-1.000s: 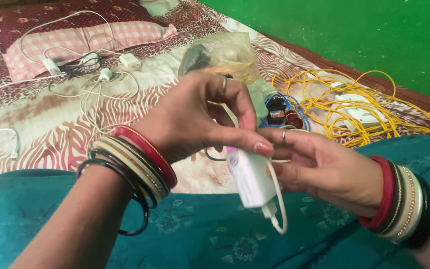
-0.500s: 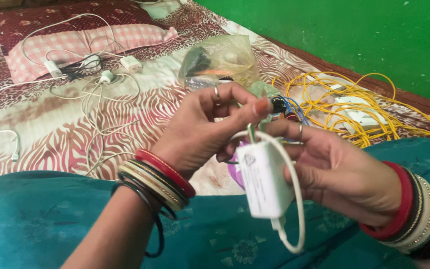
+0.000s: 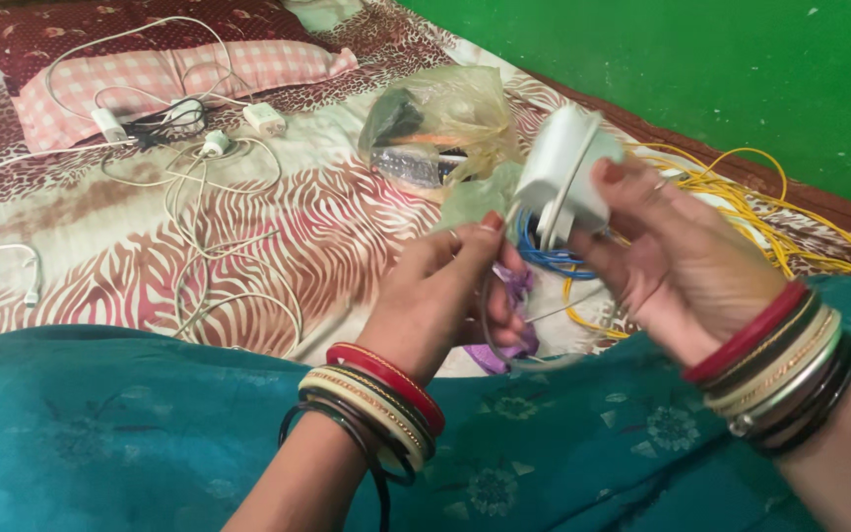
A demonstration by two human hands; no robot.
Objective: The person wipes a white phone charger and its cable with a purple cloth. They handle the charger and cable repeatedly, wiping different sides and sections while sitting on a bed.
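My right hand (image 3: 677, 251) grips a white charger block (image 3: 561, 172) raised above the bed, with its white cable (image 3: 571, 177) wrapped over it. My left hand (image 3: 445, 286) is lower and to the left, pinching the cable's loose end between thumb and fingers. A purple scrap (image 3: 514, 330) shows under the left hand. Both wrists wear several bangles over a teal garment.
A clear plastic bag (image 3: 435, 113) with dark items lies behind the hands. Yellow wires (image 3: 741, 197) and blue wire (image 3: 544, 258) tangle at the right by the green wall. White chargers and cables (image 3: 199, 148) lie on the zebra-print sheet near a pink checked pillow (image 3: 150, 74).
My right hand has lifted the charger block up and to the right, turning it over. My left hand has dropped lower, still on the cable.
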